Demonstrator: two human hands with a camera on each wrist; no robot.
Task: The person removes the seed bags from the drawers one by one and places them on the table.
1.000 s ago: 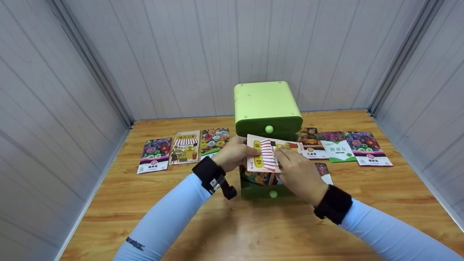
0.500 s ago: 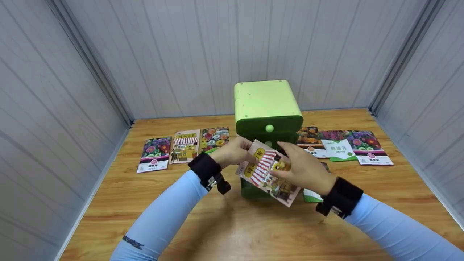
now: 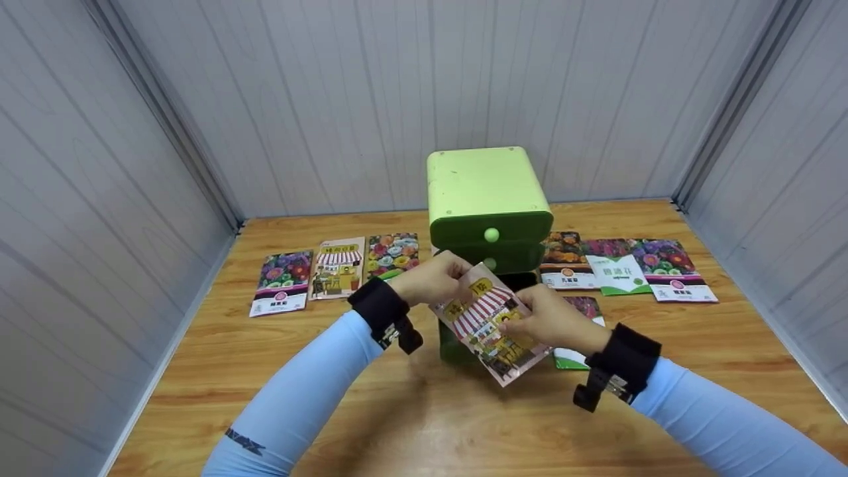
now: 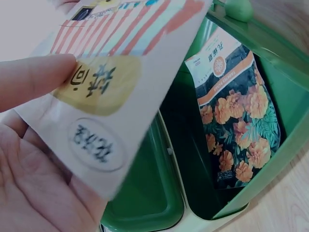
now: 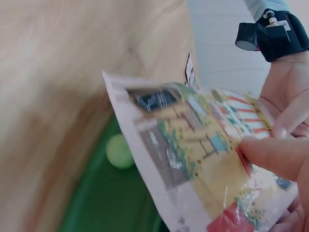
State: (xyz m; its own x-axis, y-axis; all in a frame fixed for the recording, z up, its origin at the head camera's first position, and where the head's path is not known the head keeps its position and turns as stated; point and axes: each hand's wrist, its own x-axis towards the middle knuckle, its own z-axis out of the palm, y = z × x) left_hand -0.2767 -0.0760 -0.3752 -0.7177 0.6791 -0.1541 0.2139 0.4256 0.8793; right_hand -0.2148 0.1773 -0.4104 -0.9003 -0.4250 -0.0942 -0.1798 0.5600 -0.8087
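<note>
Both hands hold a pink seed packet (image 3: 489, 334) with a red-striped awning, slanted over a pulled-out green drawer (image 3: 457, 351). My left hand (image 3: 432, 281) pinches its upper left end; the left wrist view shows the thumb on the printed face and the fingers behind. At the packet's right edge, my right hand (image 3: 560, 321) grips it, thumb on the front. Inside the drawer lies a marigold seed packet (image 4: 236, 125), seen in the left wrist view. The light green cabinet (image 3: 487, 182) stands behind, its top drawer (image 3: 464, 232) closed.
Left of the cabinet lie a flower packet (image 3: 281, 285), another awning packet (image 3: 338, 268) and a rose-like flower packet (image 3: 392, 250). Several packets, including a green-and-white one (image 3: 617, 270), lie at right. One more packet (image 3: 586, 308) lies beside the drawer. Walls border the wooden table (image 3: 424, 424).
The awning packet has turned clockwise from lying sideways to a slant, its lower corner now out in front of the drawer. The right hand has shifted to its right edge.
</note>
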